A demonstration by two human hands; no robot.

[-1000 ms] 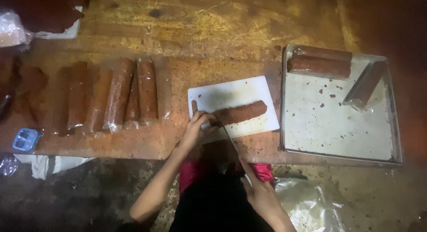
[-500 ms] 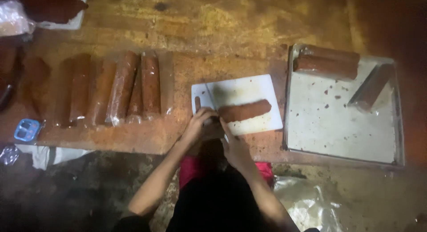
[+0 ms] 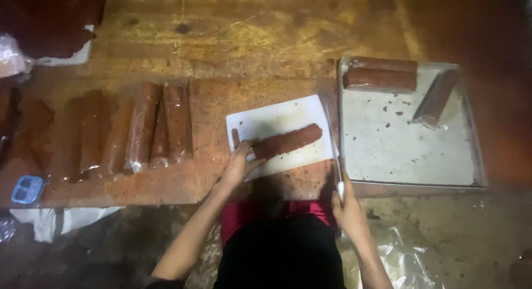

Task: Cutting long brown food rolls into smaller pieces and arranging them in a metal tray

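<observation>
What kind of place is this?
Likely a small food-prep workshop, dimly lit. A worn wooden bench holds a row of wrapped brown rolls, a white cutting board with one roll on it, and a metal tray with more rolls.

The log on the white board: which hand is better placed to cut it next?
Likely the right hand: it holds the knife beside the board. The left hand is gripping the log.
</observation>
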